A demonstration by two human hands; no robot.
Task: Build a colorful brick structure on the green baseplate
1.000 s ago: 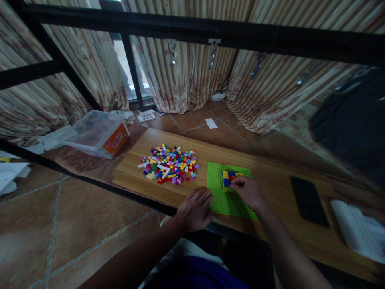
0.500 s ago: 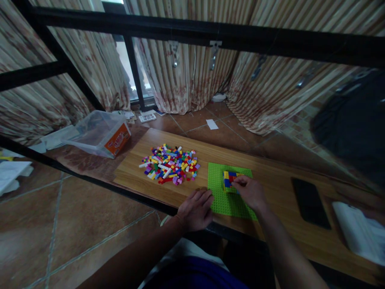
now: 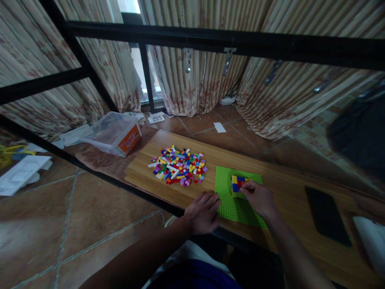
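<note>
A green studded baseplate point(image 3: 228, 208) lies on the wooden tabletop. On it stands a small block of toy bricks point(image 3: 235, 185) in yellow, blue and red. My right hand point(image 3: 259, 197) reaches over its right side, thumb and fingertips pinched together at the red bricks. Whether a loose brick is between them is hidden. My left hand point(image 3: 203, 212) rests at the table's near edge with its fingers stretched out, their tips beside the baseplate's left edge. Left of the baseplate spreads a pile of loose toy bricks point(image 3: 180, 165) in many colours.
A clear plastic bin point(image 3: 105, 134) with an orange label stands beyond the table's left end. A dark flat phone-like slab point(image 3: 326, 214) and a white object point(image 3: 368, 237) lie to the right. A black metal frame bar point(image 3: 192, 36) crosses above, before striped curtains point(image 3: 177, 80).
The whole view has shifted, so everything appears farther right and slightly lower. My right hand stays pinched at the brick block, and my left hand keeps its place by the baseplate.
</note>
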